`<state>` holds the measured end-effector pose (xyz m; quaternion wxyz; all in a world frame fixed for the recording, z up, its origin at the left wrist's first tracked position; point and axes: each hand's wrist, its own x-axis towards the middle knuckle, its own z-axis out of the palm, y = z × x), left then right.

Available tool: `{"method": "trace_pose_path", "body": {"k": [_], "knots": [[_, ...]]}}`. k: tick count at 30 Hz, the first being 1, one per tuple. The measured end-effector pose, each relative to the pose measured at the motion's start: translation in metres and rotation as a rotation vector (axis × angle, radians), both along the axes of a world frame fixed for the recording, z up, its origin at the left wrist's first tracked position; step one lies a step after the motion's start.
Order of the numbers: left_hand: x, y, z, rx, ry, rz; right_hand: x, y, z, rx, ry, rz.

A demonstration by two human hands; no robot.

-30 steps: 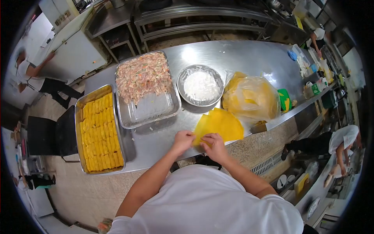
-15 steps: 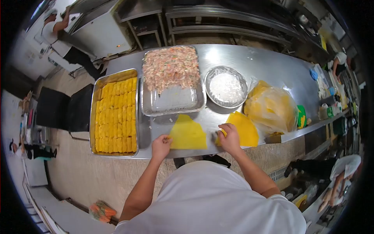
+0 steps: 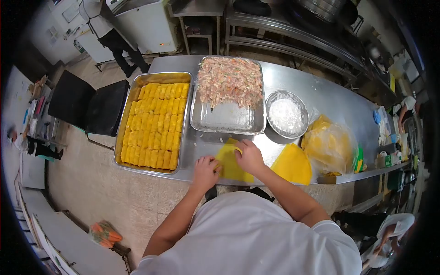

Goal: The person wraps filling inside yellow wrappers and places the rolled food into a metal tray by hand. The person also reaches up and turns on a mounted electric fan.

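Note:
A thin yellow wrapper sheet (image 3: 238, 172) lies on the steel table in front of me. My left hand (image 3: 206, 173) is at its left edge, fingers curled in against it. At the sheet's upper part, my right hand (image 3: 250, 157) has its fingers bent and pinched on the wrapper. To the right rests a small pile of yellow wrappers (image 3: 293, 166), apart from both hands. Beyond the sheet stands a metal tray (image 3: 227, 121) with a chopped pinkish filling (image 3: 229, 80) heaped in its far part. Left of it, a deep tray (image 3: 189, 110) holds rows of yellow rolls (image 3: 153, 123).
A round metal bowl (image 3: 287, 114) with white contents sits right of the filling tray. Beside it is a plastic bag of yellow wrappers (image 3: 332, 142). A black chair (image 3: 105, 110) stands left of the table (image 3: 339, 87). Other people are at the room's edges.
My right hand has moved left from the wrapper pile onto the single sheet. My left hand remains at the sheet's left side, its fingers further over the edge. The camera view has shifted.

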<state>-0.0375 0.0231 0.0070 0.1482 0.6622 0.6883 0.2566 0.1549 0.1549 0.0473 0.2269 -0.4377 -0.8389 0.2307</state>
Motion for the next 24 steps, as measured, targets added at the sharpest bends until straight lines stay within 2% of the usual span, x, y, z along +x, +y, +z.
{"method": "trace_pose_path", "body": {"k": [1, 4, 5, 9, 11, 14, 17, 20, 23, 24], "knots": [[-0.003, -0.001, -0.006, 0.024, -0.009, -0.010, -0.002, -0.004, 0.009, 0.005, 0.037, 0.000], [-0.008, -0.011, -0.013, 0.087, -0.035, -0.040, -0.001, 0.031, 0.012, -0.096, -0.094, -0.010], [-0.007, -0.011, -0.009, 0.114, -0.034, -0.057, -0.001, 0.040, 0.013, -0.141, -0.175, 0.065], [0.009, 0.011, -0.004, 0.185, -0.028, -0.174, -0.014, 0.030, -0.035, 0.016, -0.302, 0.052], [0.016, 0.024, -0.005, 0.065, 0.012, -0.223, -0.026, 0.024, -0.051, 0.180, -0.260, -0.032], [0.015, 0.029, -0.007, -0.006, 0.041, -0.255, -0.031, 0.025, -0.053, -0.018, -0.302, -0.114], [0.014, 0.028, -0.006, -0.004, 0.037, -0.251, -0.025, 0.029, -0.051, -0.087, -0.195, -0.030], [0.014, 0.029, -0.001, -0.041, 0.050, -0.263, -0.026, 0.025, -0.039, -0.237, -0.045, -0.078], [0.013, 0.033, 0.004, -0.101, 0.075, -0.309, -0.028, 0.023, -0.004, -0.376, -0.147, -0.047], [0.013, 0.033, 0.003, -0.122, 0.082, -0.326, -0.027, 0.023, -0.005, -0.329, -0.140, -0.031]]}}
